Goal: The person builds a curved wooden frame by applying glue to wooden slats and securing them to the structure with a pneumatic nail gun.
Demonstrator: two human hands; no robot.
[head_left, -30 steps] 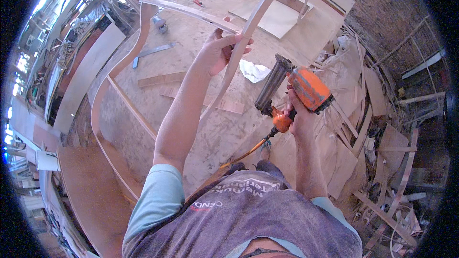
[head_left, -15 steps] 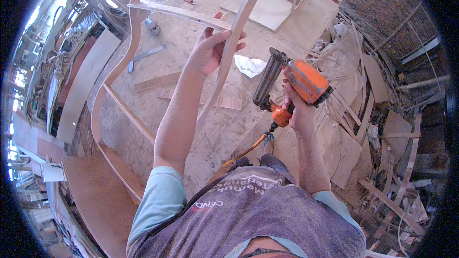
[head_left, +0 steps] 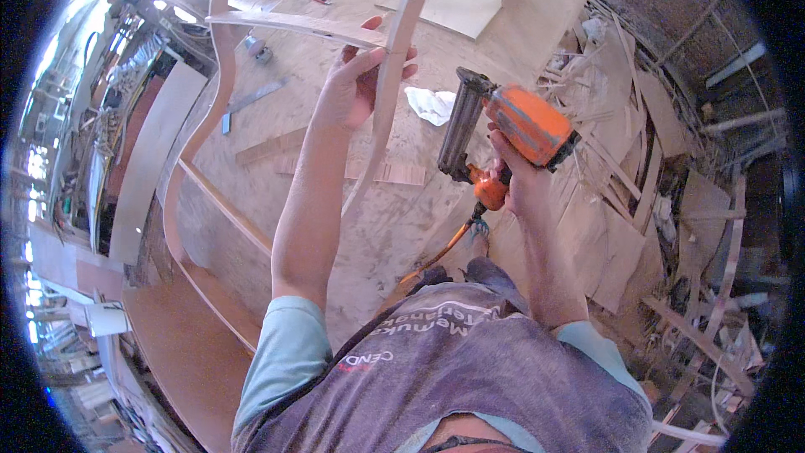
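A curved wooden frame (head_left: 223,88) with wavy side rails and crosspieces rises in front of me on the left. My left hand (head_left: 362,75) grips it where an upper crosspiece (head_left: 302,27) meets the right-hand rail (head_left: 394,59), fingers wrapped round the joint. In my right hand (head_left: 518,172) is an orange and black nail gun (head_left: 530,124), held by its handle to the right of the rail and apart from it. Its dark magazine (head_left: 461,130) points up and away. From the handle's base an orange air hose (head_left: 444,253) runs down toward my feet.
Flat wood strips (head_left: 272,144), a metal ruler (head_left: 251,99) and a crumpled white sheet (head_left: 431,105) lie on the dusty floor. Offcuts (head_left: 616,226) pile up along the right. A large brown panel (head_left: 189,352) is at lower left, and a pale board (head_left: 457,2) lies far ahead.
The frame's top and my left hand have shifted slightly left and up in view. The nail gun has moved a little left and up, closer to the rail. Both grips are unchanged.
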